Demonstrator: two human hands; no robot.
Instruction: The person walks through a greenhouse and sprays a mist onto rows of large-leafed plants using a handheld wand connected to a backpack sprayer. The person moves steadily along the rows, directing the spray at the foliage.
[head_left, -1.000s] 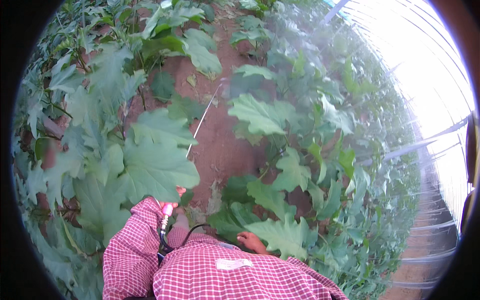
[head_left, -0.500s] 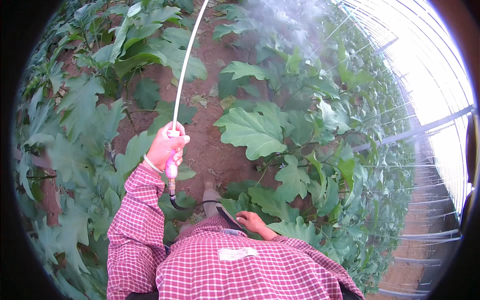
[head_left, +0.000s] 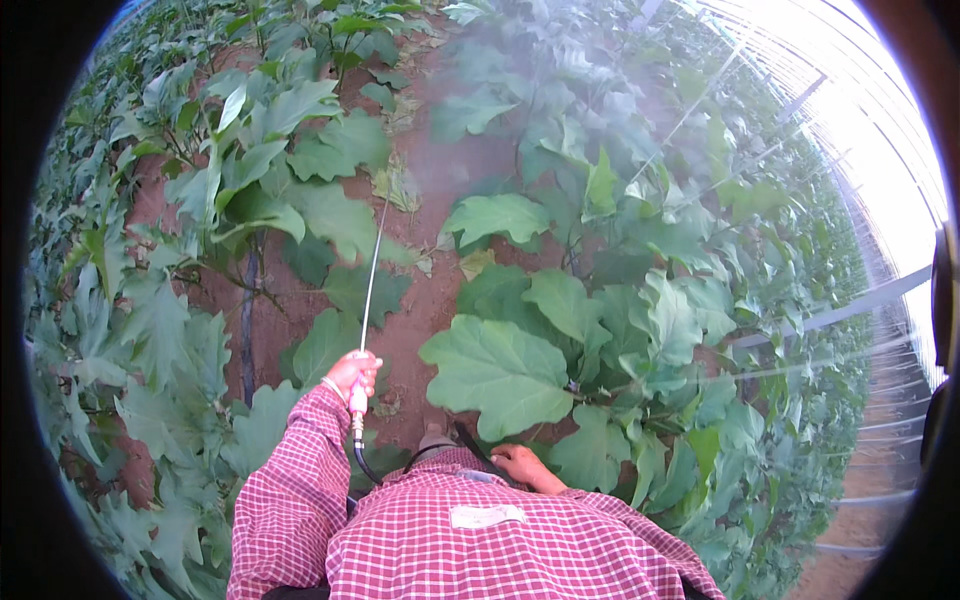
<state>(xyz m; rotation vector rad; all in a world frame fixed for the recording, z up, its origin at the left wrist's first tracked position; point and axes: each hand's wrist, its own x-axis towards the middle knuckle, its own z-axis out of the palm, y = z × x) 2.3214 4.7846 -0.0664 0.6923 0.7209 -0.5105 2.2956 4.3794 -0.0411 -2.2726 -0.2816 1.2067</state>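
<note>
So the wand (head_left: pixel 374 270) is held out in front by the left hand (head_left: pixel 352 372), its fingers wrapped snugly round the pink handle (head_left: pixel 358 398). It's pointed up the strip of soil (head_left: pixel 405 330) between two rows of plants (head_left: pixel 680 320), with the tip kinda hard to make out against the ground. A black hose (head_left: pixel 366 466) is hooked up to the handle's lower end and looped back toward the checked shirt (head_left: pixel 430 535). The right hand (head_left: pixel 527 468) is held low by the waist, near a black strap (head_left: pixel 478 448); whether anything's pinched by those fingers can't be told. A big leaf (head_left: pixel 500 375) is spread just ahead of it. Farther up, the right-hand row is partly veiled by mist (head_left: pixel 560 60). A pale bracelet (head_left: pixel 333 387) is worn on the left wrist.
</note>
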